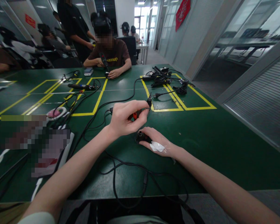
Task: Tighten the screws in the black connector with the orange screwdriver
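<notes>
My left hand [128, 116] is closed around a black and red corded tool [135, 115], whose dark pointed tip [149, 100] sticks up past the fingers, pointing away from me. Just below and to the right, my right hand [156, 140] is closed on a small black cylindrical part [140, 135] with a round metallic end facing up. A white patch [157, 146] is taped on the back of this hand. The two hands are close but apart, above the green table [200, 137]. The palm side of the right hand is hidden.
Black cables [130, 163] loop in front of me and past my left hand. Phones [52, 152] and a tape roll [56, 113] lie at left. Tangled cords [160, 76] sit at the far right. Across the table, a person [109, 51] holds a similar tool.
</notes>
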`<action>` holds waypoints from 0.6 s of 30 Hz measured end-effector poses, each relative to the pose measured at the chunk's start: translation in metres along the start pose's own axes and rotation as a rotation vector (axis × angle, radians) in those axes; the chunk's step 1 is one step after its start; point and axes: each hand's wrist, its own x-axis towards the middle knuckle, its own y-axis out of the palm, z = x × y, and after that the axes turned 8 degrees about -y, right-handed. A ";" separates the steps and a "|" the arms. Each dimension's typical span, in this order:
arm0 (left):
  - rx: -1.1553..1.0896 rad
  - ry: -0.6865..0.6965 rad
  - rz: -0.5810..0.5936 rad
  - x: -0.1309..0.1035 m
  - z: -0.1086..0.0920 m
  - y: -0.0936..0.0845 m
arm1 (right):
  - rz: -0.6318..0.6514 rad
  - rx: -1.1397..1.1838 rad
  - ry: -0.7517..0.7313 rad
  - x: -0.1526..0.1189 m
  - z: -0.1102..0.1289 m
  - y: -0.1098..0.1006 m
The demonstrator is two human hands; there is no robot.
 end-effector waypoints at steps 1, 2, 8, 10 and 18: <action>-0.013 -0.005 0.008 0.000 0.000 0.000 | 0.001 -0.002 -0.004 0.000 0.000 0.000; -0.030 -0.012 0.022 -0.001 0.001 -0.001 | 0.000 -0.005 -0.008 0.000 0.001 -0.001; -0.153 -0.018 0.063 -0.004 0.005 -0.001 | -0.008 -0.010 -0.016 0.000 0.002 -0.002; -0.147 -0.014 0.047 -0.004 0.004 -0.001 | -0.007 -0.004 -0.018 0.000 0.002 -0.002; -0.080 -0.037 0.047 -0.003 0.001 0.000 | -0.012 -0.003 -0.022 0.000 -0.002 0.002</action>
